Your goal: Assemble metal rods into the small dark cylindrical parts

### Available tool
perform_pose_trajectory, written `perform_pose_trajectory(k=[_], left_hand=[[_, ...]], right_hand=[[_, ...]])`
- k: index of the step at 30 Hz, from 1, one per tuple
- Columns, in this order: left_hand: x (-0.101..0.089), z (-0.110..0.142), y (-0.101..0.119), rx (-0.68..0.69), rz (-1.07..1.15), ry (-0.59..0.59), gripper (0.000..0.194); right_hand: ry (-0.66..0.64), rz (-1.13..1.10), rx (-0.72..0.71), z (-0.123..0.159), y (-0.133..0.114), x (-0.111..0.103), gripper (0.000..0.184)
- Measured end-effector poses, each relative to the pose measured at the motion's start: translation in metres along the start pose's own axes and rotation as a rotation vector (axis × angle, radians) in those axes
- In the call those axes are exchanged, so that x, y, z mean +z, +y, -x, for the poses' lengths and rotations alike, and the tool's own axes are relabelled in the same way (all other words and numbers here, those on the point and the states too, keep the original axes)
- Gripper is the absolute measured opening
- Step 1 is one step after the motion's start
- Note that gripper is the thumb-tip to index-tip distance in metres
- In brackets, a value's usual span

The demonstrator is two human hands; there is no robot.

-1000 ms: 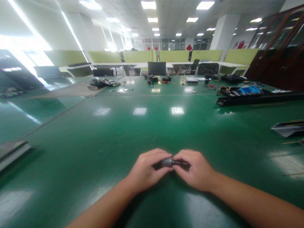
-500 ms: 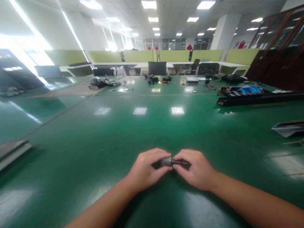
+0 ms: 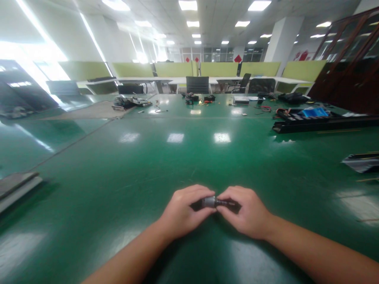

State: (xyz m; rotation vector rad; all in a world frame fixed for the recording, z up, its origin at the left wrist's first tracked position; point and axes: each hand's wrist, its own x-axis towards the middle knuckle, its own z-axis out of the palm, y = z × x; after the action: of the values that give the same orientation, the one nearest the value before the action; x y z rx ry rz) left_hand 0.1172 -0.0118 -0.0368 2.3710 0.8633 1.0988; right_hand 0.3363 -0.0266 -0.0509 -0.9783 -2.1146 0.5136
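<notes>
Gray cylinder (image 3: 209, 202), a dark shaft (image 3: 225, 202) set into its right end, was held between two bare hands at the near part of a green tabletop (image 3: 189, 165). The cylinder's body was gripped by the left hand (image 3: 185, 209), with thumb and fingers closed on either side of it; its left end was lost in shadow under the palm and could not be made out. Just right of the cylinder, the shaft was pinched by the right hand (image 3: 245, 211), whose thumb and forefinger were closed around it, its dark length framed in the hollow of the grip. Whether the cylinder was supported by the tabletop could not be told. Well to the cylinder's left, a flat slab (image 3: 17, 187) was cut off by the edge of the view; well to its right, a silvery bundle (image 3: 361, 162) was likewise cropped. Beyond the cylinder and to the right, a bright blue item (image 3: 315, 112) was seen among dark parts behind a long black channel (image 3: 319, 126). Farther beyond the cylinder, a heap of parts (image 3: 133, 101) was seen to the left and a pale box (image 3: 241, 100) slightly to the right.
</notes>
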Motion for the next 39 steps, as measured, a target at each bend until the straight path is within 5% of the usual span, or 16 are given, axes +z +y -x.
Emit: perform_pose_trajectory(k=[39], left_hand=[[-0.0038,0.0019,-0.0036,-0.005,-0.056,0.019,0.027]], right_hand=[[0.045,-0.021,0.102,0.0000,0.0001,0.0007,0.004]])
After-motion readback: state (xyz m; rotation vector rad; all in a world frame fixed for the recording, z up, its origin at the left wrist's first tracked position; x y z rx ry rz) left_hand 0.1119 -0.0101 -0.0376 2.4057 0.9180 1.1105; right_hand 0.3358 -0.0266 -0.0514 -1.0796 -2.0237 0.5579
